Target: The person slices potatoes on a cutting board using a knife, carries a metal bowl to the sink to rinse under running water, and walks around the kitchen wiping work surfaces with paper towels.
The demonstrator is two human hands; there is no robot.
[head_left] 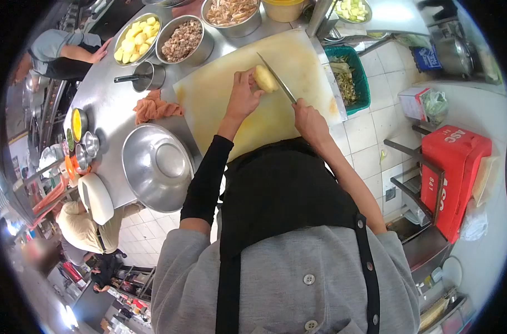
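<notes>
A peeled yellow potato [266,79] is held in the fingers of my left hand [244,97], over the large pale cutting board [209,92]. My right hand [310,122] is closed round the handle of a long knife [278,79]. The blade points up and to the left, its edge close beside the potato's right side; whether they touch is hard to tell. Left of the board lie a crumpled orange cloth [155,107] and a big steel bowl [159,167] with nothing in it.
Behind the board stand bowls of potato pieces [138,40], minced meat [180,41] and shredded food [230,11]. A green basket of scraps [347,78] is at the right, a red cooler [451,167] farther off. Another person's hand [101,51] rests at the table's left edge.
</notes>
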